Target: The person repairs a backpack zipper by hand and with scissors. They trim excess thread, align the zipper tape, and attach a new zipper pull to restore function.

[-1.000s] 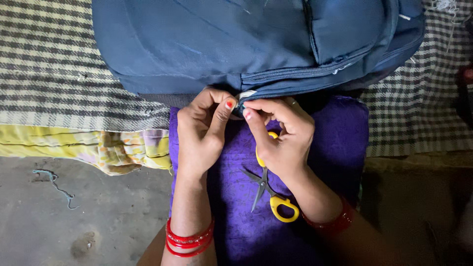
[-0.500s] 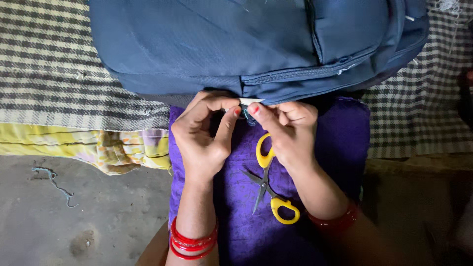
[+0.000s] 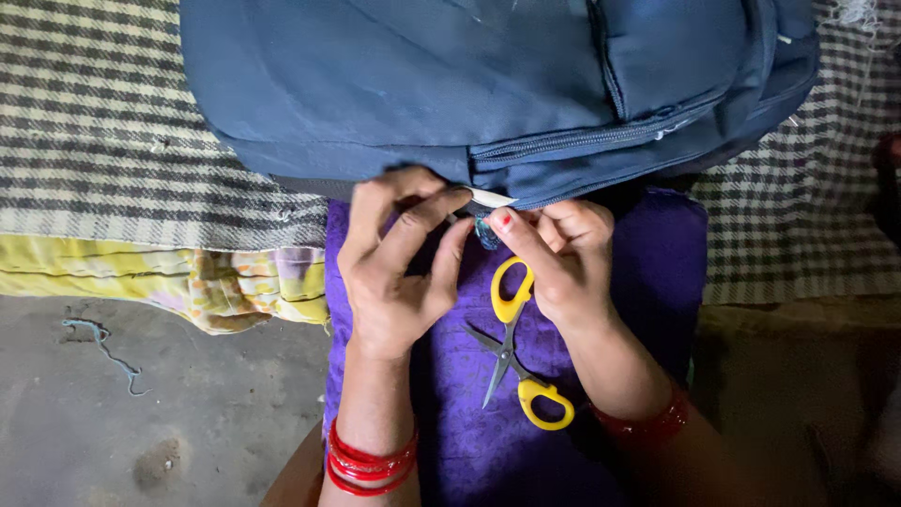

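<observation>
Left hand [image 3: 399, 272], fingers curled, pinches the lower edge of the dark blue fabric backpack [image 3: 469, 84], directly above it. Yellow-handled steel scissors [image 3: 514, 352] lie open on purple cloth [image 3: 648, 272], long axis near-vertical. Right hand [image 3: 558, 253] pinches the same seam.

Dark blue backpack [image 3: 422, 84] above both hands. Yellow-handled scissors [image 3: 514, 352] with grey blades under the right hand [image 3: 563, 268]. Purple cloth [image 3: 648, 282] beneath, perhaps faintly patterned. Red bangles [image 3: 371, 462] below the left hand [image 3: 399, 268]. Black-and-white checked mat [image 3: 103, 141] left of it, yellow printed fabric [image 3: 141, 277] along its edge.
</observation>
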